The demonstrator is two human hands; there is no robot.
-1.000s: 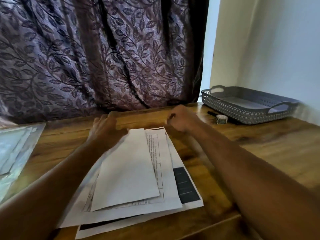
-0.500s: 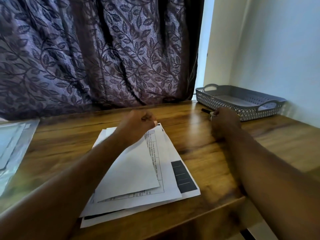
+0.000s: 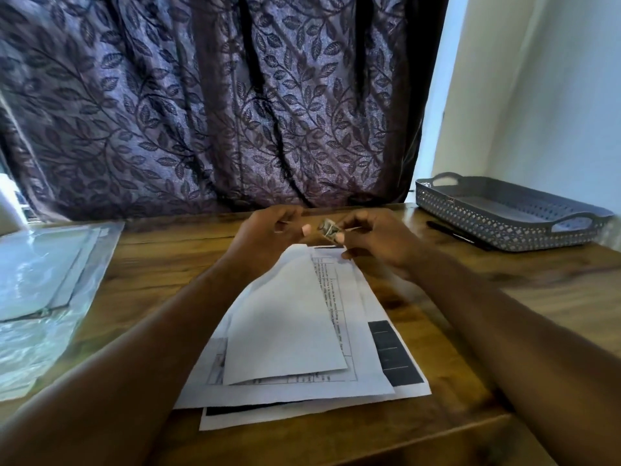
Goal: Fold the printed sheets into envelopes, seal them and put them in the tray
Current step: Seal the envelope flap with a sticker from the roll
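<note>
Head view. Pinching a small roll point(image 3: 327, 228), probably tape, in the right hand point(image 3: 379, 243), thumb and fingertips clamped on its rim. Curling the left hand point(image 3: 268, 232) in close, thumb tip right at the roll's left edge; cannot tell whether gripping a loose tape end or merely touching. Holding both raised and nearly meeting, clear of the table point(image 3: 174, 264), likely so as to pick the tape's end free with both sets of nails before sealing.

Directly below the hands and nearer, lying untouched: folded sheet point(image 3: 285, 324), blank side up, resting on the stack of printed sheets point(image 3: 302, 393), far corner just under the right hand's fingertips. Parked flat there, probably to keep the fold from springing open during the hunt for tape. Judged stage: folding done on this one, sealing not yet begun.

Well off to the right of the right hand and a little farther away: tray point(image 3: 504, 227), against the wall, seemingly placed within reach for the final drop. Just in front of it, a pen point(image 3: 453, 234). Far to the left of the left hand, clear plastic sleeves point(image 3: 50, 280).
</note>
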